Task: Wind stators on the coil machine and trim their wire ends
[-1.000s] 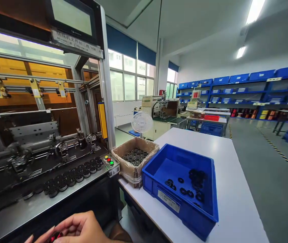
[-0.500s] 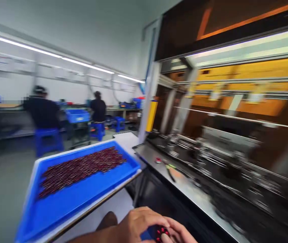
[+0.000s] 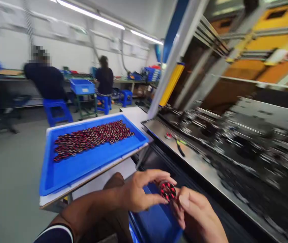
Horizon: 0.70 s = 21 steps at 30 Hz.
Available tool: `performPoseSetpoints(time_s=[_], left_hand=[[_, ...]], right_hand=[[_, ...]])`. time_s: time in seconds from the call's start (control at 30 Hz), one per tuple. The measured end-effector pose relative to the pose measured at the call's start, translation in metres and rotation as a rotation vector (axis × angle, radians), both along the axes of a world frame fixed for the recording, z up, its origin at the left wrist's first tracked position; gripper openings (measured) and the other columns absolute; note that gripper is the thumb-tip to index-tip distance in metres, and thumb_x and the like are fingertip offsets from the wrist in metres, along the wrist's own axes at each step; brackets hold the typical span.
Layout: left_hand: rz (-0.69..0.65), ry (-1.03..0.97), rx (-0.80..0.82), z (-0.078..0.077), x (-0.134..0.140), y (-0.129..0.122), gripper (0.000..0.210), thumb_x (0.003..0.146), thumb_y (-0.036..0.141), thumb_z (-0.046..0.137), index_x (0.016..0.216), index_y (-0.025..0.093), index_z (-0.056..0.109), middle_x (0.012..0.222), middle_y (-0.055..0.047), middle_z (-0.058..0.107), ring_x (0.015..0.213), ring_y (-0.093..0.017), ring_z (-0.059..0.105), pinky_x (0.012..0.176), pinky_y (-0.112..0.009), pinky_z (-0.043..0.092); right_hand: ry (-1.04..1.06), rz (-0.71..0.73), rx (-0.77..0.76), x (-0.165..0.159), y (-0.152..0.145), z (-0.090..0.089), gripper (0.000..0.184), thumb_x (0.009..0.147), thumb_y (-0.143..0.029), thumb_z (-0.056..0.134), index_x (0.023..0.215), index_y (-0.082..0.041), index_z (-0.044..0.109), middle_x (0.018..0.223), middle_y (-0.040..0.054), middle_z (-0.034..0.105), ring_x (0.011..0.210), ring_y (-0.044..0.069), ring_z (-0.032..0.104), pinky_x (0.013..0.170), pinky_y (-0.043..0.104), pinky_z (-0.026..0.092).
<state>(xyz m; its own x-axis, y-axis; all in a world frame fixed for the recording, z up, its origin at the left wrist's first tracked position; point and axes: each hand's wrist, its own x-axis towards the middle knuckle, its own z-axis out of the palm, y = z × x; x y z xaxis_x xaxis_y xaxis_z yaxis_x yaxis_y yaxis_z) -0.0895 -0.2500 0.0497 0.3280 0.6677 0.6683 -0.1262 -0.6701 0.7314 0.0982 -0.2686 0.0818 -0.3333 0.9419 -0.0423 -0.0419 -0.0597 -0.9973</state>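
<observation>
Red-and-black round part (image 3: 168, 191) is below and right of frame centre, up in the hands. Spoked face toward the camera, centre axis running roughly at the viewer. Left hand (image 3: 140, 190) pinches its rim between thumb and fingers; right hand (image 3: 199, 209) has fingers bunched at its lower-right edge, can't tell if gripping. Vs half a second ago: hands cupped it then, now more face shows, and blue tray (image 3: 83, 168) at left sits higher in frame.
</observation>
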Motion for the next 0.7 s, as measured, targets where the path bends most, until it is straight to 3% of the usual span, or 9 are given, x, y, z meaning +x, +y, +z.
performPoseSetpoints(time_s=[0.07,0.17,0.37,0.5,0.7], left_hand=[[-0.111,-0.125,-0.013,-0.001,0.004,0.005,0.057,0.084,0.018,0.073,0.135,0.024,0.048,0.120,-0.011,0.073,0.101,-0.018,0.073,0.090,-0.028,0.059],[-0.160,-0.182,-0.010,-0.008,0.008,0.011,0.061,0.085,0.017,0.072,0.138,0.026,0.044,0.122,-0.010,0.071,0.106,-0.018,0.071,0.093,-0.031,0.059],[0.047,-0.112,0.253,-0.012,0.015,0.018,0.058,0.084,0.013,0.071,0.136,0.022,0.048,0.110,-0.008,0.071,0.098,-0.018,0.069,0.086,-0.032,0.060],[0.157,-0.108,0.405,-0.010,0.021,0.019,0.056,0.083,0.010,0.069,0.135,0.021,0.051,0.104,-0.006,0.068,0.095,-0.017,0.066,0.082,-0.031,0.059],[0.212,-0.085,0.385,-0.012,0.021,0.018,0.051,0.084,0.013,0.068,0.132,0.022,0.054,0.105,-0.007,0.069,0.094,-0.017,0.067,0.080,-0.030,0.059]], right_hand=[[0.140,-0.008,-0.070,0.009,-0.003,0.006,0.053,0.069,-0.063,0.076,0.049,-0.022,0.048,0.044,-0.0026,0.044,0.037,0.010,0.035,0.042,0.026,0.031],[0.194,-0.065,-0.105,0.021,-0.015,-0.003,0.051,0.071,-0.058,0.078,0.051,-0.022,0.047,0.047,-0.0027,0.046,0.038,0.009,0.036,0.043,0.025,0.030],[0.280,-0.182,-0.076,-0.001,-0.037,-0.042,0.047,0.066,-0.061,0.082,0.076,-0.019,0.063,0.059,0.0009,0.062,0.049,0.014,0.055,0.048,0.026,0.041],[0.382,-0.255,-0.117,-0.027,-0.039,-0.039,0.042,0.065,-0.051,0.087,0.081,-0.019,0.064,0.069,0.0025,0.069,0.057,0.014,0.062,0.050,0.024,0.047],[0.431,-0.308,-0.224,-0.036,-0.031,-0.033,0.039,0.064,-0.040,0.089,0.073,-0.019,0.058,0.051,-0.0044,0.060,0.042,0.009,0.053,0.042,0.018,0.043]])
